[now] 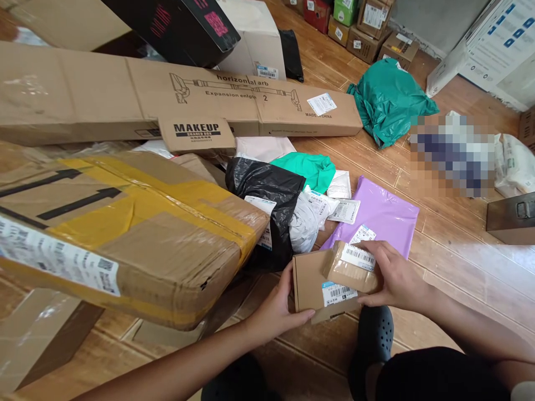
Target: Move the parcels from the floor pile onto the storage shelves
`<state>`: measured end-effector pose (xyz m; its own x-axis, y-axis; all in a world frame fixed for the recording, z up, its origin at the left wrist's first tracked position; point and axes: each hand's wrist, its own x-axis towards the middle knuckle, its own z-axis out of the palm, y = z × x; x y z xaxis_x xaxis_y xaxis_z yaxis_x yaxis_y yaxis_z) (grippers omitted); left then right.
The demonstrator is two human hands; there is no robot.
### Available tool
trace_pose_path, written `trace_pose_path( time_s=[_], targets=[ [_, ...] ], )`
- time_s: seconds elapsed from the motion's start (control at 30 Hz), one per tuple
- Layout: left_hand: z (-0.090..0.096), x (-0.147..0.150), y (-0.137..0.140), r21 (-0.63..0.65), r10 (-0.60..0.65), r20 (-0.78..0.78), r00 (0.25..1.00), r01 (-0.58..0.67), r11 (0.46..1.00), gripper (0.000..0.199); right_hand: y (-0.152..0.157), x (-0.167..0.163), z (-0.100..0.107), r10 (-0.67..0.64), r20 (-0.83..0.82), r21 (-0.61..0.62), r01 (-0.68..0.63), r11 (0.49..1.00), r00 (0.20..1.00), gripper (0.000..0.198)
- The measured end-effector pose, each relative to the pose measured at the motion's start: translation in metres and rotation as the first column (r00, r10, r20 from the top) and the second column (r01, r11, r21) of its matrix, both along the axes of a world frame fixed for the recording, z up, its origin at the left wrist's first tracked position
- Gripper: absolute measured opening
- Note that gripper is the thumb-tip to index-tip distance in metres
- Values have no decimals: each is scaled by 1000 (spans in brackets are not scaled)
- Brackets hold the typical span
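My left hand point(288, 303) grips the left end of a flat brown cardboard box point(308, 281), thumb along its lower edge. That box bears a white and blue barcode label. In my right hand point(395, 275) is a smaller taped brown box point(350, 272) with a white barcode label, held between thumb and fingers. The smaller box overlaps the upper right part of the flat one; whether the two touch I cannot tell. Just beyond them lies a purple mailer bag point(388, 214) on the floor. A black plastic parcel point(267, 181) and a white wrapped parcel point(305, 223) lie past my left hand.
A large yellow-taped carton point(167, 245) fills the left side. Behind it lies a long carton point(146, 94) with a small MAKEUP box point(198, 136) against it. A green bag point(388, 100) sits farther right, and small boxes point(363, 44) are stacked by the wall.
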<state>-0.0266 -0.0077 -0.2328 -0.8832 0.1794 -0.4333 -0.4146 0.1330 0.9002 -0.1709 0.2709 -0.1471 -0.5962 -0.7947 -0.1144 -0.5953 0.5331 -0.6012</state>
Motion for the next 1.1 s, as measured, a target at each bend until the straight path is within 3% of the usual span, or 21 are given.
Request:
trace_pose_path(
  time_s=[0.1,0.2,0.3,0.4,0.5,0.6,0.77,0.9,0.97,1.03,1.1],
  targets=[
    [-1,2,1,-2,14,19,1000,-14,1000,111,-5,-1,3,-65,82,6,65,998,995,102],
    [2,4,0,-5,18,51,999,-18,1000,119,-2,-4,12,-197,331,36,196,980,923,115],
    [6,6,-1,-3,33,18,999,-33,999,128,4,-8,22,-232,418,103,207,973,879,120],
    [2,7,2,28,51,-10,999,-51,998,133,5,-10,23,-261,381,210,192,959,887,112],
    [-5,8,8,42,83,-6,997,-83,996,132,3,-12,15,-340,321,256,264,930,884,83],
    [-5,7,13,-33,108,-15,994,-109,994,123,0,-15,5,-424,332,208,373,904,843,60],
    [13,4,8,-116,58,-18,998,-59,991,112,-5,0,1,-443,467,139,431,891,765,55],
    [14,7,3,-105,-8,-82,997,0,994,105,-4,12,-2,-373,415,103,364,926,830,51],
    [6,10,3,-108,-11,-106,994,-1,994,107,6,6,-12,-364,352,7,386,922,862,49],
    [-5,15,3,-113,8,-112,994,-21,993,113,21,-4,-29,-430,331,-130,492,861,840,54],
    [-16,20,3,-127,39,-123,992,-55,990,119,35,-11,-49,-447,470,-170,575,800,761,74]
  ],
)
